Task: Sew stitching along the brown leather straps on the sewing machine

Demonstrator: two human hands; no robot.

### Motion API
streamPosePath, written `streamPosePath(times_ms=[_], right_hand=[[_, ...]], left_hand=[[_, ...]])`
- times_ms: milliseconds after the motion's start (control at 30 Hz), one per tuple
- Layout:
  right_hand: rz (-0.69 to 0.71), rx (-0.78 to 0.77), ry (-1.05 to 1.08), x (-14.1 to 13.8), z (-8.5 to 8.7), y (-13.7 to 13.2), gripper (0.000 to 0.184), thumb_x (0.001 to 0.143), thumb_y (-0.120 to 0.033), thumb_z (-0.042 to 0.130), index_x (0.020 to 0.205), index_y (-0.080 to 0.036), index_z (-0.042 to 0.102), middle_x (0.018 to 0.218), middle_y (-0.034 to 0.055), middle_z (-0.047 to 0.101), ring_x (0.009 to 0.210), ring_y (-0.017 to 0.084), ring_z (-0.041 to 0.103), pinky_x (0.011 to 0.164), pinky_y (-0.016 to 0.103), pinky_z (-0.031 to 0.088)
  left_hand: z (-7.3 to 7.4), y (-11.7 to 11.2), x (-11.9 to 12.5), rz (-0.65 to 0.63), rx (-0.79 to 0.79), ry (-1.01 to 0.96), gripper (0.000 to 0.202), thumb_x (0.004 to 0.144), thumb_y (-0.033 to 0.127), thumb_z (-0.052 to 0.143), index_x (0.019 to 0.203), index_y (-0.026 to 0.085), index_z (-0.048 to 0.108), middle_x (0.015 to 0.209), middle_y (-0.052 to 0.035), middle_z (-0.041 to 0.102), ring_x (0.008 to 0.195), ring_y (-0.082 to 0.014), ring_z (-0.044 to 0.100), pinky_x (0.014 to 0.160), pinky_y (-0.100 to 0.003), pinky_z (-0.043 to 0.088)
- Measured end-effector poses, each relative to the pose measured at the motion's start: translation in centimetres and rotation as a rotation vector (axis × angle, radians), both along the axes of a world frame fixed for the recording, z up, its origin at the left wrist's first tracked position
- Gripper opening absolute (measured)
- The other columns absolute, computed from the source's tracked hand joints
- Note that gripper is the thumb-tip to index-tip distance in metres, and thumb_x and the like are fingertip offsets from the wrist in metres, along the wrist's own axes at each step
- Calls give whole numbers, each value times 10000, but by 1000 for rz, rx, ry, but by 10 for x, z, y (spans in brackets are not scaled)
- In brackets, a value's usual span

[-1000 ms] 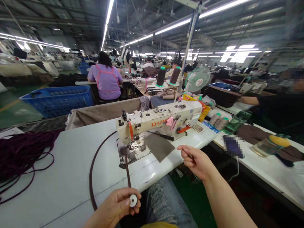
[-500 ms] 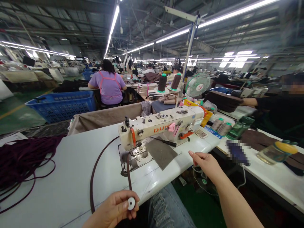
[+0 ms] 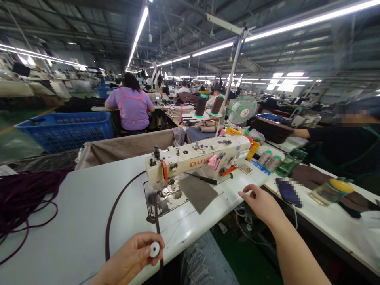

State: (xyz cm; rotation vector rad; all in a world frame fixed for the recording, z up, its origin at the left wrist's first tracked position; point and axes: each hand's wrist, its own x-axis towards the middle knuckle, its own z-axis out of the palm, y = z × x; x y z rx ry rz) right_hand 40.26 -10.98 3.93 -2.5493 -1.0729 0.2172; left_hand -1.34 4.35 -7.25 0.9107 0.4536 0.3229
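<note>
My left hand (image 3: 135, 255) is closed on a small, silvery bobbin (image 3: 154, 249) above the front edge of the sewing table. A narrow dark brown strap (image 3: 157, 213) comes down from the needle area of the sewing machine (image 3: 197, 158) and passes behind my left fingers. Another length of it curves across the tabletop to the left. Close to the table's right front edge hovers my right hand (image 3: 261, 204), its thumb and forefinger apart and nothing visible between them. A grey flat piece (image 3: 198, 193) and a black-handled tool (image 3: 208, 180) lie beside the machine bed.
Dark purple cord (image 3: 26, 202) is heaped on the table's left. Thread cones (image 3: 217, 105) stand behind the machine. A phone (image 3: 289, 192) and a yellow-lidded bottle (image 3: 331, 191) rest on the right-hand table. One person (image 3: 130, 103) sits ahead; another person's arm (image 3: 303, 133) reaches in at right.
The view has turned slightly right. My right thumb and forefinger have spread apart from a near pinch. The bobbin stays in my left hand.
</note>
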Motion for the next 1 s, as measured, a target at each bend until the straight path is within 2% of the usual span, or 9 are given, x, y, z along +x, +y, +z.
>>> streamPosePath(times_ms=[67,133,233,367,467,567,667,767,1000], right_hand=[[52,-27,97,-3,0,12,439,951,-559,520,753,-215,708,627,36,597,638,214,602,610,309,375],[119,-47,151,-5,3,26,547,971,-600,449,642,-221,666,556,33,537,601,215,578,613,318,378],[137,70,98,-5,19,51,530,976,-600,389,739,-229,682,632,46,595,667,234,600,652,328,406],[223,384,27,-7,56,86,263,887,-415,434,908,-238,627,808,33,664,783,228,607,707,320,435],[355,418,74,-15,82,113,222,891,-388,463,942,-235,614,753,13,637,712,202,588,666,308,438],[403,411,-99,-25,96,138,230,941,-370,500,1043,-223,645,818,33,685,741,199,627,701,311,470],[397,404,-334,-32,100,162,243,967,-350,543,1108,-206,678,999,86,734,922,240,669,824,338,491],[429,363,-397,-35,95,182,261,1000,-333,548,1167,-199,697,1147,119,745,1035,272,680,894,358,491],[506,313,-524,-37,71,205,344,1083,-346,444,1233,-186,709,1216,136,745,1136,273,684,995,380,503]], left_hand=[[0,0,0,-10,6,-14,542,737,553,914,1031,109,809,880,-125,722,788,-163,577,727,-262,430],[0,-1,0,-29,14,-25,546,730,557,918,1026,111,811,868,-124,734,763,-152,578,723,-254,423],[2,-1,1,-54,30,-31,523,715,550,930,991,121,818,851,-115,748,736,-142,584,711,-244,417],[6,-3,3,-39,29,-45,524,684,558,946,962,130,826,841,-102,751,729,-139,597,697,-234,419],[9,-4,4,-12,10,-56,527,681,563,947,952,126,829,818,-102,750,718,-135,601,689,-227,424],[10,-5,5,-2,6,-52,537,667,564,954,939,118,830,802,-110,751,716,-141,619,680,-224,433],[6,-4,4,-18,-2,-33,547,660,566,957,934,111,826,799,-124,759,661,-132,619,651,-224,440],[-1,-2,3,-18,-8,-39,555,664,570,953,936,104,821,798,-133,762,632,-127,625,629,-219,442],[-8,-4,2,12,-1,-79,534,709,567,930,959,109,814,815,-135,764,664,-140,648,655,-231,469]])
